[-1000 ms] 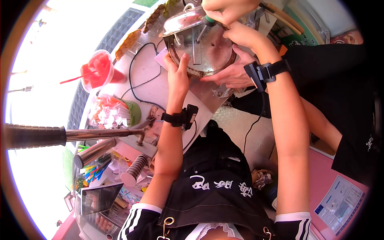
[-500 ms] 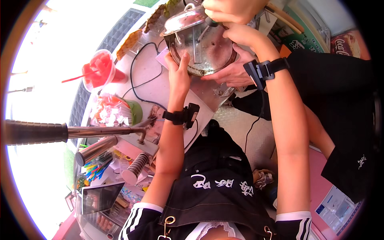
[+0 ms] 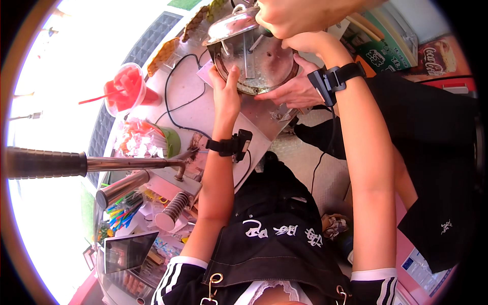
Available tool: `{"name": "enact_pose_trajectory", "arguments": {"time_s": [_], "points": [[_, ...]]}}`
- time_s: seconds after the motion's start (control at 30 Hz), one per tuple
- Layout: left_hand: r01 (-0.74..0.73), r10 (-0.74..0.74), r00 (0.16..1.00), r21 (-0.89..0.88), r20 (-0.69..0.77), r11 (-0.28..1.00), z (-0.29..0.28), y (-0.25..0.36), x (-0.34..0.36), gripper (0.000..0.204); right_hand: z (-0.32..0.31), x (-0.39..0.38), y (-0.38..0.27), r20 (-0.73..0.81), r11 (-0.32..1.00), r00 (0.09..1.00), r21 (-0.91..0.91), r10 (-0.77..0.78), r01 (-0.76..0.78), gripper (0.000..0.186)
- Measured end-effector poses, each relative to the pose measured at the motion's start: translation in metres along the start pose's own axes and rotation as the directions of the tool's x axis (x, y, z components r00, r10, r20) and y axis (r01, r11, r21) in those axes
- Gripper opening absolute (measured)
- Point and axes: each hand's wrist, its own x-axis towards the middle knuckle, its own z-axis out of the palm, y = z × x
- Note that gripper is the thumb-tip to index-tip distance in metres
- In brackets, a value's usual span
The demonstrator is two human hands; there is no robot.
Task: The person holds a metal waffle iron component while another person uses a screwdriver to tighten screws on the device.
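My left hand (image 3: 226, 94) is closed on the left edge of a round metal appliance (image 3: 274, 58), thumb over its worn, dented face. A metal bar crosses that face, and a shiny domed part (image 3: 231, 28) projects at its far left. At the far right edge my right hand (image 3: 307, 43) curls its fingers on the rim; some are hidden. Another person's hand (image 3: 297, 91) supports the near right rim from beneath my wrist. That person's other hand (image 3: 305, 15) is closed above the face around a dark-handled tool, mostly hidden, with a thin metal shaft.
A clear cup (image 3: 127, 91) with red contents and a green tub (image 3: 172, 142) of crumpled paper stand on the left counter, near a black cable (image 3: 170, 109). A lever handle (image 3: 46, 162) juts in from the left. The other person's black clothing (image 3: 427, 122) is close on the right.
The other person's upper hand has shifted slightly left and down, with its forearm now reaching across the top. Their black clothing has shifted a little. My hands stay almost in place.
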Motion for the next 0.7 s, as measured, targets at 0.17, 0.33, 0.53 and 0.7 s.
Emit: {"name": "enact_pose_trajectory", "arguments": {"time_s": [0.17,0.33,0.53,0.7], "points": [[0.022,-0.022,1.000,-0.029,0.019,0.999,0.002,0.005,-0.002,0.036,0.000,0.004,-0.001,-0.022,0.999,1.000,-0.031,-0.007,0.007,0.049],[0.114,-0.112,0.993,-0.095,0.022,0.989,0.005,0.021,-0.007,0.040,-0.003,0.000,-0.001,-0.042,0.997,0.999,-0.070,0.004,-0.007,0.049],[-0.017,0.017,0.999,0.002,0.027,1.000,-0.002,0.003,-0.001,0.032,-0.001,-0.009,-0.007,-0.045,0.993,0.999,-0.117,0.006,-0.011,0.049],[-0.011,0.012,0.999,-0.048,0.035,0.999,0.003,0.008,-0.003,0.029,0.000,-0.016,-0.006,-0.061,0.987,0.998,-0.155,0.025,-0.034,0.049]]}}
